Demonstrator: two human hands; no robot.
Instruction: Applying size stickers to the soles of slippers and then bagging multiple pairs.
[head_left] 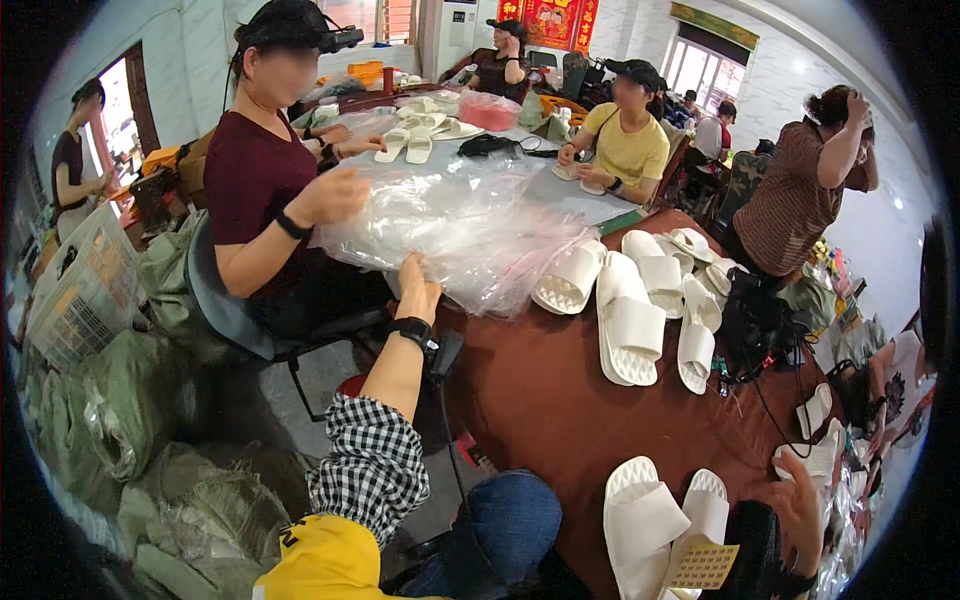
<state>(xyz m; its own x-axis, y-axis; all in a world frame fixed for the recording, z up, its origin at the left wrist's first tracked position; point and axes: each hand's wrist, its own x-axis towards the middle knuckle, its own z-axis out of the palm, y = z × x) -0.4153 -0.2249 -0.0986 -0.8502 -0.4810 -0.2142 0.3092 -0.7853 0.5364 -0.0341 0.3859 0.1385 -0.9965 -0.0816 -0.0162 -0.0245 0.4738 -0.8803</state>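
My left hand (418,288), with a black watch and a checkered sleeve, reaches forward and closes on the near edge of a pile of clear plastic bags (450,215). A co-worker in a maroon shirt has a hand (335,195) at the pile's left side. At the lower right, my right hand (801,510) is raised with its fingers apart, holding nothing. Beside it lies a pair of white slippers (640,530), with a yellowish sheet of labels (706,567) on one of them. More white slippers (630,325) lie beyond, right of the bags.
A brown-covered table (530,400) carries the slippers, black straps and cables (760,320). Co-workers sit around a farther table (590,205), where one in yellow handles slippers. Another person (805,190) stands at the right. Green sacks (120,400) and a chair (235,290) crowd the left.
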